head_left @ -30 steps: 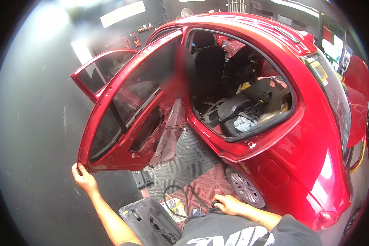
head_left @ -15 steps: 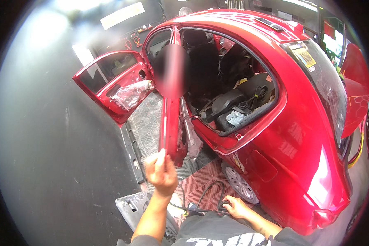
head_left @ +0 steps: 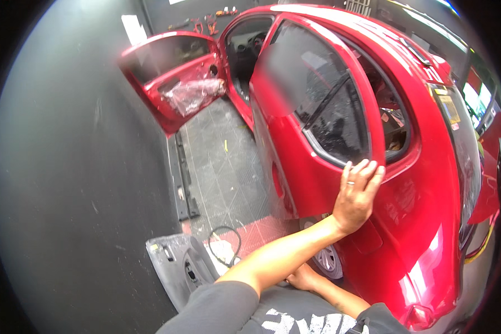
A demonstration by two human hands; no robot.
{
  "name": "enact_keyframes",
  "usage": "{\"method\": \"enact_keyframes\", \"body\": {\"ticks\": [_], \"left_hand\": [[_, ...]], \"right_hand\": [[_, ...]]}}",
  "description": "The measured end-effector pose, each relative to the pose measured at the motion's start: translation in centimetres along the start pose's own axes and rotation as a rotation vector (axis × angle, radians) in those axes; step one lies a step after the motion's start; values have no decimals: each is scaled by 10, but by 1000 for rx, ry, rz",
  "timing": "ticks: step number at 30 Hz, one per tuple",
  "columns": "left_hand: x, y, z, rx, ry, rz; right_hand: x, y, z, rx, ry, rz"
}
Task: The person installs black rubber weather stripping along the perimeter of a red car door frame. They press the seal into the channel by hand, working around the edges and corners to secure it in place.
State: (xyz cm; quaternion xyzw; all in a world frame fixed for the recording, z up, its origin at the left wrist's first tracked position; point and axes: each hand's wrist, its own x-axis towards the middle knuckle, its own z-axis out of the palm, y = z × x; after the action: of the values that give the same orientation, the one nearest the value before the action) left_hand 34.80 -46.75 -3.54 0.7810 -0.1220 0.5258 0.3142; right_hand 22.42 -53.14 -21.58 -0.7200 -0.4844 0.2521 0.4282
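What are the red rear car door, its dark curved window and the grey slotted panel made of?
Red rear car door: glossy, even colour; probably painted metal.
Dark curved window: smooth, reflective; likely glass.
Grey slotted panel: matte, moulded-looking openings; likely plastic.

Grey-and-red tiled floor (head_left: 222, 172) strewn with loose parts

The floor is made of textured tiles, grey over most of its visible stretch and red in a patch (head_left: 256, 231) nearer the person. A small yellow strip (head_left: 226, 146) lies by itself on the grey. Along the wall's foot runs a long dark trim piece (head_left: 179, 178). Nearer, a grey panel with cut-outs (head_left: 175, 256) sits close to the wall; whether it lies flat or leans is unclear. Just beside it are a pale sheet (head_left: 221, 250) and a looped black cable (head_left: 240, 239). The red car (head_left: 417, 195) stands at right, its rear wheel (head_left: 328, 260) partly hidden.
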Motion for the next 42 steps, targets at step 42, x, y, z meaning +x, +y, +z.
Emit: {"method": "enact_keyframes", "body": {"ticks": [42], "left_hand": [[101,-545,-455,-363,-63,-902]], "right_hand": [[751,-117,-93,529,-262,-343]]}}
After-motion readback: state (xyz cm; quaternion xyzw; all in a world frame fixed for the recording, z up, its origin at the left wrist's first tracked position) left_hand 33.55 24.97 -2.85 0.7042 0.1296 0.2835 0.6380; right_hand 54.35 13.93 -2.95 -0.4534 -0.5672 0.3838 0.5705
